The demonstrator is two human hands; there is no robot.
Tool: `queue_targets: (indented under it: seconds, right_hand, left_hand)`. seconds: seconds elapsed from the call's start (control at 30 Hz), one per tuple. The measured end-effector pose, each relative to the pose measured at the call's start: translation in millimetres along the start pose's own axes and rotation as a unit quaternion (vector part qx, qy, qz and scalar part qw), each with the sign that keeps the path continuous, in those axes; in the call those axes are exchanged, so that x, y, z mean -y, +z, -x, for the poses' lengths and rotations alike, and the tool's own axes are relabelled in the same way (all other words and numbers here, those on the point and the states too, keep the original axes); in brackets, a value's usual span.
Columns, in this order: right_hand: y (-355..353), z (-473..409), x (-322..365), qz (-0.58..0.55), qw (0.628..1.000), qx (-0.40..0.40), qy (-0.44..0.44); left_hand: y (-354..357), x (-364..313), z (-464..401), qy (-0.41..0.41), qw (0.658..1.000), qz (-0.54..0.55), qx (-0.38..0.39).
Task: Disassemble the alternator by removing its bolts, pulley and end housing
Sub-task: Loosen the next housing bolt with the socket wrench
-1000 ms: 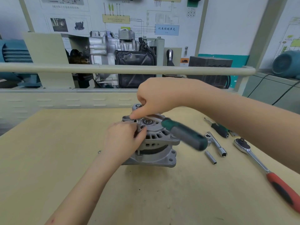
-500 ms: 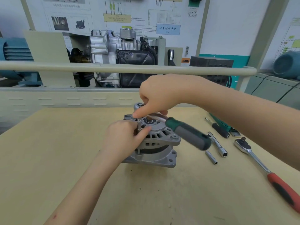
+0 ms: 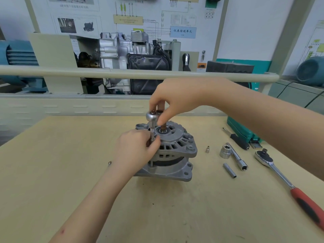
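Observation:
The silver alternator (image 3: pixel 177 149) stands on the wooden table (image 3: pixel 70 172) with its bare shaft and bearing (image 3: pixel 164 129) facing up. A small ratchet head (image 3: pixel 152 116) sits atop a thin extension and socket that go down to the housing's left rim. My right hand (image 3: pixel 177 99) pinches the ratchet head from above; its green handle is hidden. My left hand (image 3: pixel 136 148) grips the extension and socket low down, against the alternator's side. The bolt under the socket is hidden by my fingers.
Right of the alternator lie a small bit (image 3: pixel 207 149), a large socket (image 3: pixel 225 152) with an extension bar (image 3: pixel 237 157), a long socket (image 3: pixel 229 171), a black-handled screwdriver (image 3: pixel 239 141), a red-handled ratchet (image 3: pixel 284 178) and a green case (image 3: pixel 242 131). A loose bolt (image 3: pixel 109 162) lies to the left.
The green ratchet handle, which pointed right over the alternator, has swung out of sight. My right hand now pinches the head from above. My left hand stays on the socket.

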State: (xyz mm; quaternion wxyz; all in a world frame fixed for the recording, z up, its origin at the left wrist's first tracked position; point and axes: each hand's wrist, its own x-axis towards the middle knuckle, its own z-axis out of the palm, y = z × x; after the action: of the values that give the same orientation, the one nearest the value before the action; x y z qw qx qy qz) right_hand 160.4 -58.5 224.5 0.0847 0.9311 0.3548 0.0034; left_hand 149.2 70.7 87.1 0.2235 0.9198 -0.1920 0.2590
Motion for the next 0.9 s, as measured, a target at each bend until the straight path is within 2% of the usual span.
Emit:
queue_targets:
  seconds: [0.2, 0.33, 0.43, 0.53, 0.8, 0.9]
  right_hand:
    - [8, -2, 1, 0.011, 1.000, -0.015, 0.013]
    - [4, 1, 1, 0.047, 0.999, -0.002, -0.017]
    - [1, 4, -3, -0.019, 0.999, 0.027, -0.015]
    - [0, 2, -3, -0.035, 0.999, 0.017, -0.023]
    - [9, -2, 5, 0.069, 0.997, -0.022, 0.023]
    - [7, -3, 6, 0.080, 0.996, -0.031, 0.010]
  left_hand:
    - [1, -3, 2, -0.007, 1.000, 0.004, -0.025]
    - [0, 2, -1, 0.008, 1.000, 0.003, 0.010]
    - [-2, 6, -3, 0.011, 0.999, 0.022, 0.022]
    - [-2, 5, -2, 0.005, 0.999, 0.025, 0.021]
    - [1, -2, 1, -0.015, 1.000, 0.022, -0.015]
    - [1, 0, 0, -0.008, 1.000, 0.014, 0.003]
